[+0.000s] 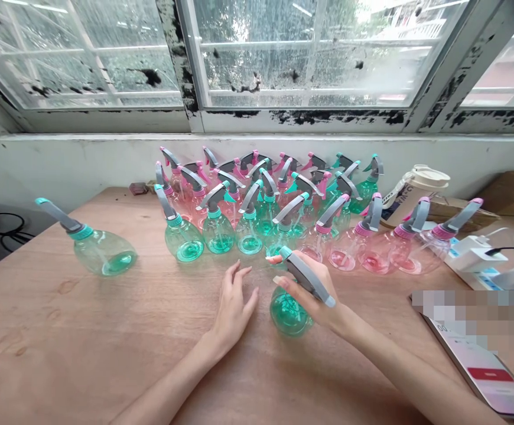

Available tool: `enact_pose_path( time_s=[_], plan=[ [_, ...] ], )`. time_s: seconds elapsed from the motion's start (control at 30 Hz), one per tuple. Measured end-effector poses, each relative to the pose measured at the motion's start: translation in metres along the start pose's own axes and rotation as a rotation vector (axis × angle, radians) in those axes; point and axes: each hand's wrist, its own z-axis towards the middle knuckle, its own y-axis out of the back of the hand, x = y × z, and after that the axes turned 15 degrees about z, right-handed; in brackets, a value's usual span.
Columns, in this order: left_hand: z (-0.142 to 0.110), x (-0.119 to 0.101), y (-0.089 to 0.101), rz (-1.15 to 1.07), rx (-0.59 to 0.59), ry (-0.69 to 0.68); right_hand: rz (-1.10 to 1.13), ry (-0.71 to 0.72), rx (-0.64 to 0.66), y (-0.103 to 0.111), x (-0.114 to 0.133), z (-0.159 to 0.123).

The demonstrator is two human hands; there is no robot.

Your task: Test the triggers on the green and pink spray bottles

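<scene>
My right hand (314, 289) is wrapped round the neck and grey trigger head of a green spray bottle (289, 313) that stands on the wooden table (106, 342) near the middle. My left hand (233, 307) lies flat and open on the table just left of that bottle, holding nothing. Beyond both hands stands a crowd of several green and pink spray bottles (257, 206) with grey triggers, reaching back to the wall. One green spray bottle (100, 251) stands apart at the left.
A white power strip (476, 260) with plugs lies at the right edge. A phone (482, 369) rests at the near right. A white jug (412, 189) and cardboard boxes (509, 192) sit behind the pink bottles. Windows run above the sill.
</scene>
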Motion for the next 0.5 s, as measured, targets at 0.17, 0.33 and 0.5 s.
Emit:
enact_pose_path(
  time_s=[0.17,0.33,0.5],
  plan=[
    [0.026,0.01,0.042,-0.084,-0.455,0.094,-0.067,0.084,-0.019,0.0,-0.009,-0.004],
    [0.049,0.069,0.077,-0.029,-0.662,0.312,-0.185,0.07,-0.057,0.002,-0.02,-0.026],
    [0.062,0.114,0.067,0.189,-0.399,0.401,-0.381,-0.008,-0.065,0.008,-0.023,-0.068]
  ],
)
